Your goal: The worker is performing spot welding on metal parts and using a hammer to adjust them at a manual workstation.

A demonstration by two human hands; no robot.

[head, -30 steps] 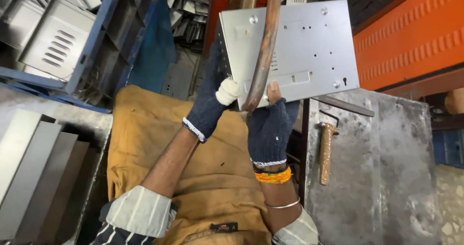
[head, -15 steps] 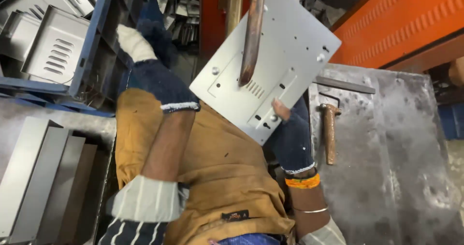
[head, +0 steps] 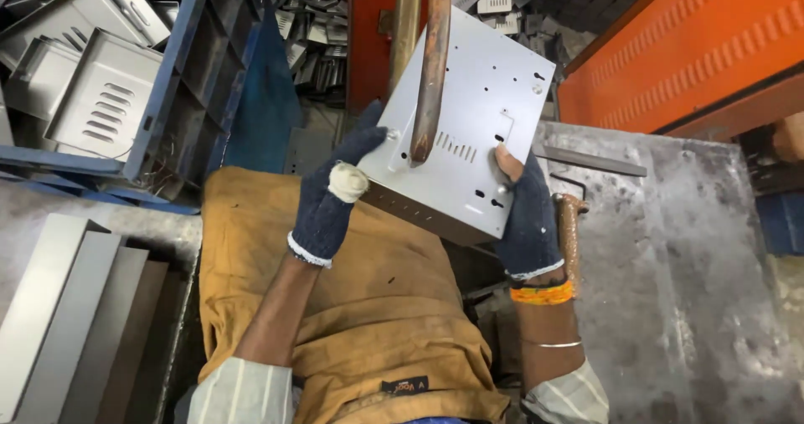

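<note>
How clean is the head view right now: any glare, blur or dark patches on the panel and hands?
Head view: the grey metal panel is evenly lit, with no harsh glare; left hand and right hand are sharp, with no motion blur; the parts heap behind lies in shadow, its detail murky; the frame tilts, with wide-angle bending at the edges.

A grey, scuffed metal workbench [head: 670, 307] is seen at the right, its surface stained and worn. A long flat metal bar [head: 590, 160] is laid across its far edge. A hammer with a rusty brown handle [head: 569, 231] is rested at the bench's near-left edge, handle pointing toward the viewer. At the left, a blue metal rack [head: 167, 97] is loaded with grey sheet-metal panels [head: 100, 102], louvred slots visible. Flat grey sheets [head: 75, 315] are stacked edge to edge at lower left.
</note>
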